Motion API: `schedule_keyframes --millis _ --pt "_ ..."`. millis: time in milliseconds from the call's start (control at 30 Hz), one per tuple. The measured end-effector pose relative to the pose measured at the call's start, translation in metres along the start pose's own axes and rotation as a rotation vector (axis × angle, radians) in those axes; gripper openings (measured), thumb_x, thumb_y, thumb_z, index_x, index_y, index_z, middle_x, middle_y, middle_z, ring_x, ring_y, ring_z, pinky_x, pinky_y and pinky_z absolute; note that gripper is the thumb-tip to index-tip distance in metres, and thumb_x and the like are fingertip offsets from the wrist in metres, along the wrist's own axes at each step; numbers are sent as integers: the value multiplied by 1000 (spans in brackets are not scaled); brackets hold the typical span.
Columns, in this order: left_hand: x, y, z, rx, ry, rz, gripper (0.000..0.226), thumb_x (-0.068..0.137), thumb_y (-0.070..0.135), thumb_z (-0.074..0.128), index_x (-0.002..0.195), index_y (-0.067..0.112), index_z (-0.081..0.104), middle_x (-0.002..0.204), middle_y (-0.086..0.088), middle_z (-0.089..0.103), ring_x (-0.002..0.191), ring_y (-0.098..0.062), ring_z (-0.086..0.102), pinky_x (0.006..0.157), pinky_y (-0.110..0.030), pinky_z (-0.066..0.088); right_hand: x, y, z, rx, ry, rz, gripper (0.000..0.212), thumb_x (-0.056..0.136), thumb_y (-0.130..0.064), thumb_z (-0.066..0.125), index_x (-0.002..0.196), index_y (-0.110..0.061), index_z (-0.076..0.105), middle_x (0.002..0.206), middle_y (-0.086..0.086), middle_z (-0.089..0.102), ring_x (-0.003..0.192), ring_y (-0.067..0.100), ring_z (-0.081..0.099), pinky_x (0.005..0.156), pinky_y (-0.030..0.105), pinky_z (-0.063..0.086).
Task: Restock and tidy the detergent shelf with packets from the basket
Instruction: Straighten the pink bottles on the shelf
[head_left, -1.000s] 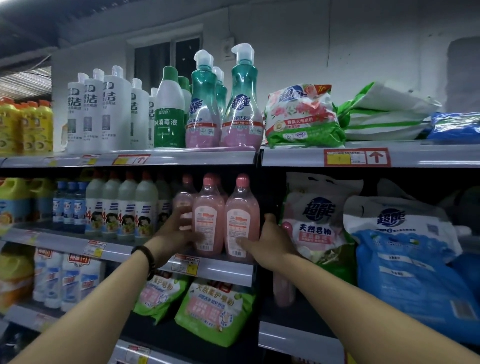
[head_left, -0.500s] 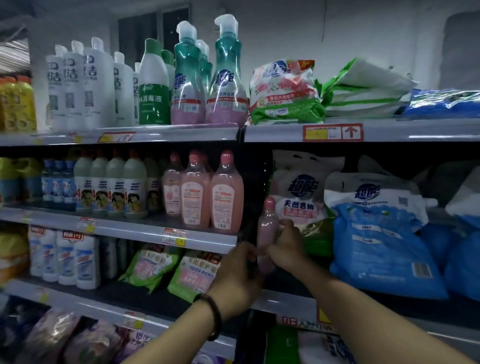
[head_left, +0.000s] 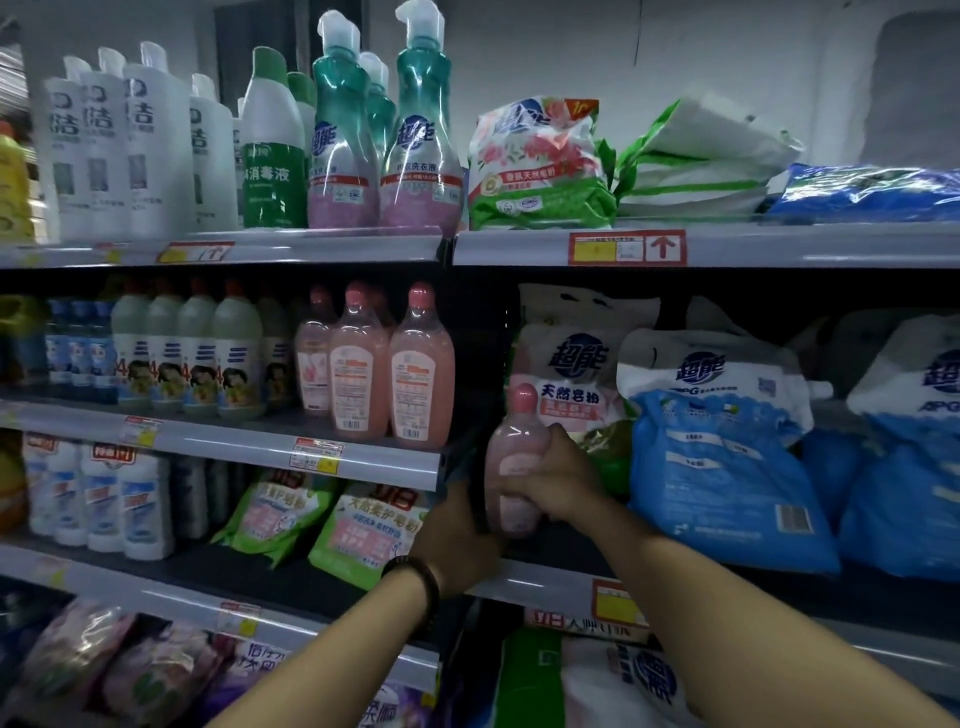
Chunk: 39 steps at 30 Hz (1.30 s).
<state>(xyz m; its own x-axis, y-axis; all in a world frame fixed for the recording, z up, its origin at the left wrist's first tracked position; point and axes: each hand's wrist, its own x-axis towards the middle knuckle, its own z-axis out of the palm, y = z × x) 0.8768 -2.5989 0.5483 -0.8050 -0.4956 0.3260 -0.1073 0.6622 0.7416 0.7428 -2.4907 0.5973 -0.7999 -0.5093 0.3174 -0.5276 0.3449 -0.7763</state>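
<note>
**Pink detergent bottle: position, handling, appearance**

Position, left to right: a row of matching bottles (head_left: 389, 374) is ranged on the middle shelf of the left bay. The left hand (head_left: 457, 540) is set low against the dark upright (head_left: 470, 457) between the bays. Whether its fingers are closed on anything cannot be told, as they are hidden. The pink detergent bottle (head_left: 514, 447) is held upright at the left end of the right bay's shelf (head_left: 540, 584), just beside that upright. It is gripped round its lower body by the right hand (head_left: 563, 483), with the fingers curled across the front. Soft packets, white-and-pink (head_left: 566, 374) and blue (head_left: 727, 467), are leaned together further right.

Handling (judged): moderate weight is to be expected if the bottle is full. The walls appear rigid and the glossy skin may slip. A grip at the narrowed waist, with the base supported, is recommended. The cap should not be used as a handle.

Appearance: a translucent body, pale pink contents, a rounded pink cap and a pale label are presented.
</note>
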Motion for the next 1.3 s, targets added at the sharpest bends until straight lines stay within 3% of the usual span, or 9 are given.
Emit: schedule_keyframes --millis 233,367,467,633,767,867,1033,1133,1300 --pt "-14 20 7 -51 97 48 84 70 44 87 141 38 42 130 10 64 112 -9 66 96 -37 61 -38 -11 -9 83 66 -132 65 70 -52 93 118 -33 53 108 -9 70 95 14 70 75 34 61" --pt "-35 51 0 99 323 106 100 63 60 78 148 33 35 136 -2 52 121 -25 56 97 -46 58 -60 -42 -18 124 111 -146 69 72 -69 80 121 -32 47 107 -12 66 96 16 67 81 37 59" --pt "-49 70 -13 188 502 94 90 76 47 77 149 26 30 141 -8 46 126 -32 48 100 -48 53 -73 -67 -20 176 90 -230 66 79 -67 78 123 -25 53 104 -8 72 96 13 72 85 42 63" --pt "-58 61 -47 79 719 151 64 85 44 67 141 24 44 128 -1 57 113 -24 57 91 -45 55 -93 -113 -11 -74 87 -340 53 91 -62 71 114 -21 45 108 1 68 95 26 67 81 46 58" --pt "-55 37 -88 64 746 171 74 75 68 61 134 23 53 119 4 63 104 -20 61 90 -45 56 -93 -143 2 -26 -62 -341 52 94 -56 71 128 -20 52 112 -1 67 96 19 66 66 26 49" --pt "-48 18 -116 83 783 173 73 76 70 73 131 28 53 115 8 63 100 -15 63 87 -43 59 -89 -156 12 75 -113 -414 37 96 -45 74 124 -30 57 108 -9 67 92 7 66 74 23 56" --pt "-29 -5 -161 32 838 54 97 56 54 93 140 39 46 120 8 65 103 -18 67 87 -42 63 -68 -147 39 -429 103 -571 35 97 -33 68 129 -23 57 124 0 61 110 26 65 86 41 56" --pt "-10 -16 -183 74 829 -16 106 55 61 94 144 37 41 120 1 65 102 -25 69 85 -46 64 -57 -132 64 -764 110 -641 35 96 -17 67 130 -20 61 129 6 59 120 31 61 94 43 54" --pt "19 -20 -206 113 807 -73 134 58 62 95 162 37 15 127 -9 68 110 -33 68 90 -51 62 -40 -134 87 -1012 70 -698 59 100 -21 64 155 -16 42 143 11 53 136 36 43 109 47 40"
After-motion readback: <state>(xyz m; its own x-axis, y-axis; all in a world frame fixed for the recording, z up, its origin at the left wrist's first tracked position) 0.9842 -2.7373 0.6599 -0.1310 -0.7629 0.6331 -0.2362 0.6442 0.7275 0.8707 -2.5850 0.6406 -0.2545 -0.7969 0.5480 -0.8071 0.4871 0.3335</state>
